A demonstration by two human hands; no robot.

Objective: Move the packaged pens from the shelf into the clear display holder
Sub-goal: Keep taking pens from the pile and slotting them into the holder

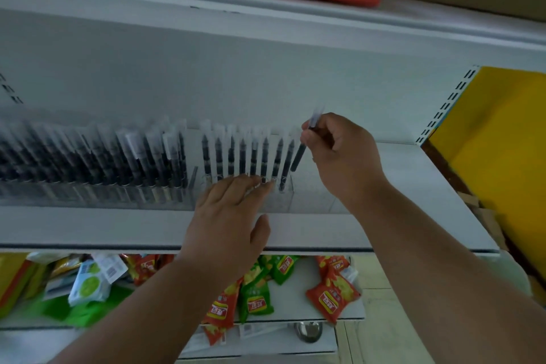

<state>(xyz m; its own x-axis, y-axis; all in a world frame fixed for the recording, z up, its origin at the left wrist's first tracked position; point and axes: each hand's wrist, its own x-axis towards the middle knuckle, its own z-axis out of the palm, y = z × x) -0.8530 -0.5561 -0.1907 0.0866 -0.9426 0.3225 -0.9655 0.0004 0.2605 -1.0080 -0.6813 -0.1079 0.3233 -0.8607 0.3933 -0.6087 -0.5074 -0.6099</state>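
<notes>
On the white shelf [384,174], the right hand [339,154] pinches one packaged pen [298,156] between thumb and fingers, holding it tilted just right of the last pen standing in the clear display holder [283,186]. The left hand [227,216] lies released, its straight fingers touching the holder's front below the upright row of pens [245,156]. Snack packets [331,295] lie on the shelf beneath.
</notes>
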